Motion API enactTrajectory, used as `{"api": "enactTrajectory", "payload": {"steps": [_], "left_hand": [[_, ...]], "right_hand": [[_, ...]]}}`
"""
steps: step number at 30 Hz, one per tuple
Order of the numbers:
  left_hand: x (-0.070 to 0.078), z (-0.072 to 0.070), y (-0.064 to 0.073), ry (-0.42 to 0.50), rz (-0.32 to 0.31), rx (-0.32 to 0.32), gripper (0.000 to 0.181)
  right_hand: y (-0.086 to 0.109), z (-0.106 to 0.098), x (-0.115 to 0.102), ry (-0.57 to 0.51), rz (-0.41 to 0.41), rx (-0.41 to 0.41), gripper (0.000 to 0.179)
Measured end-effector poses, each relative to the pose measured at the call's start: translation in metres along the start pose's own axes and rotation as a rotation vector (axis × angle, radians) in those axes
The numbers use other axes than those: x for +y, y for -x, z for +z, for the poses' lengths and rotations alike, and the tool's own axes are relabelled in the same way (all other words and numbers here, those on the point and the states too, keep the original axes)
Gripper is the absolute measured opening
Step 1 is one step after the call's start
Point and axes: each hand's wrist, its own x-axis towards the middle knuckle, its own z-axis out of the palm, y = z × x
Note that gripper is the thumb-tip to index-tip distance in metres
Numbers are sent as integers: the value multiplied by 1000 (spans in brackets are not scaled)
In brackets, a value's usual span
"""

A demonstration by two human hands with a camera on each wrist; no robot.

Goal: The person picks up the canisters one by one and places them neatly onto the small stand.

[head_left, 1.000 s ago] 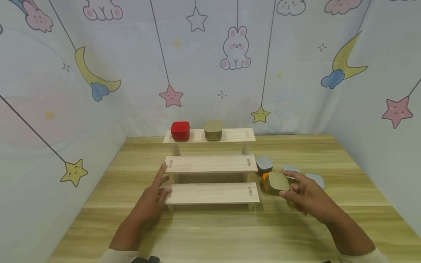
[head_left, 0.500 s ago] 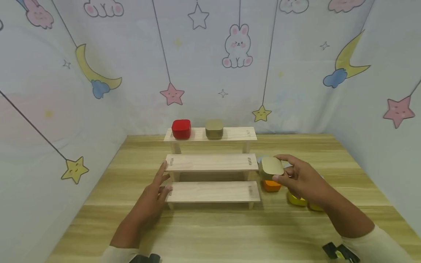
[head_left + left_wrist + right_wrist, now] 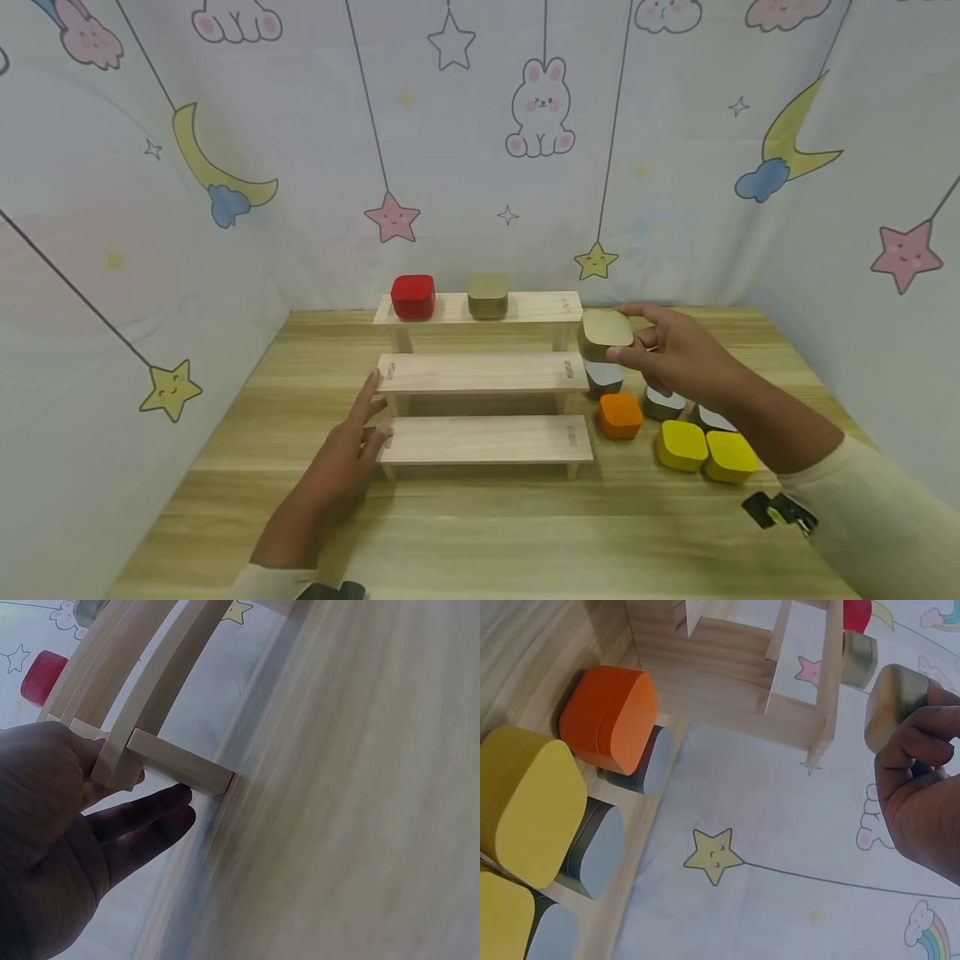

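A three-step wooden stand (image 3: 480, 372) stands on the table. My left hand (image 3: 347, 450) grips its left end; in the left wrist view the thumb lies over the lowest board (image 3: 124, 742), with two fingers stretched out below. Pinched between thumb and fingers of my right hand (image 3: 678, 350) is a small gold rounded-square tin (image 3: 606, 332), raised beside the top step's right end. On the top step sit a red tin (image 3: 413, 297) at the left and a second gold tin (image 3: 488, 297) near the middle. The two lower steps bear nothing.
Right of the stand, an orange tin (image 3: 620, 416), two yellow tins (image 3: 682, 446) and several silver-topped dark tins (image 3: 604, 379) lie grouped on the table, partly under my right arm. A patterned cloth wall (image 3: 675, 225) encloses the back and sides.
My right hand has lifted the gold tin from beside the orange one, up and away toward the top step. The left hand has stayed at the stand.
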Motion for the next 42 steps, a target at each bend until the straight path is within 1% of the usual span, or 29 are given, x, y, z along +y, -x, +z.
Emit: {"api": "enactTrajectory", "payload": {"steps": [4,8,9,12,19,23,26,32,37,42], "left_hand": [[1,1,1,5,-6,-10,91],[2,0,1,5,0,-12,91],[3,0,1,6,-6,-9,91],[3,-1,1,-5,3,-5,91],[2,-2,3,10,24,-1,89],[2,-3,3,-1,20,2,91],[1,-2,3,8,21,5,91],[-1,-1,2,13,25,5,91],[-1,-1,1,9,38,8,90],[0,-2,2,1,26,5,91]], "right_hand": [[-10,1,-4,1,1,-6,76],[-20,2,-8,-23,-25,-4,67],[-23,2,-9,-25,-33,-1,67],[-31,1,-12,-29,-48,7,68],[-53,1,-18,-4,-3,4,76],[-67,1,-20,-5,3,0,75],[-76,0,-21,-5,12,4,75],[-86,-2,-18,21,17,1,77],[-91,-1,-14,5,6,-9,77],[-95,1,-13,-9,-6,-17,76]]}}
